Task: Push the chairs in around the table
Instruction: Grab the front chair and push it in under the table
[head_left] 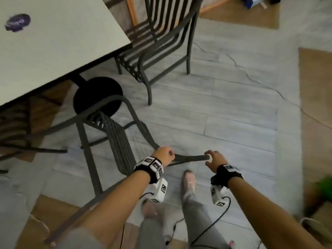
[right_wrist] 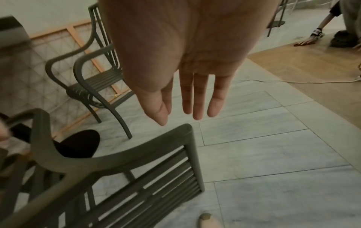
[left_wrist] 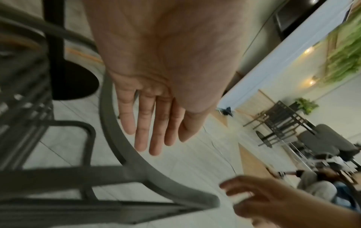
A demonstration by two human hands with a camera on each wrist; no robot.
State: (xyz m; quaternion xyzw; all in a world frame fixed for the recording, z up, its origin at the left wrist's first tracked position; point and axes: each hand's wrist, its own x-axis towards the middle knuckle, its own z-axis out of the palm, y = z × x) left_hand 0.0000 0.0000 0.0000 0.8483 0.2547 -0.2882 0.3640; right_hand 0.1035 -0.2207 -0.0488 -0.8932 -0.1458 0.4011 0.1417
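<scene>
A dark metal slatted chair [head_left: 116, 141] stands partly under the white table [head_left: 53, 51], its back towards me. My left hand [head_left: 164, 155] is at the left end of its top rail [head_left: 188, 157], and my right hand [head_left: 212, 159] is at the right end. In the left wrist view the left hand [left_wrist: 162, 138] has straight fingers pointing down beside the curved frame [left_wrist: 156, 174]. In the right wrist view the right hand [right_wrist: 183, 111] hangs with straight fingers just above the back's corner [right_wrist: 187, 128]. A second matching chair [head_left: 161, 42] sits at the table's far side.
The table's black round base [head_left: 98, 96] lies on the grey tile floor. A thin cable [head_left: 251, 78] runs across the tiles. My feet [head_left: 188, 180] are just behind the chair. Another person [right_wrist: 312, 35] crouches on the wooden flooring to the right. A purple object [head_left: 17, 22] rests on the table.
</scene>
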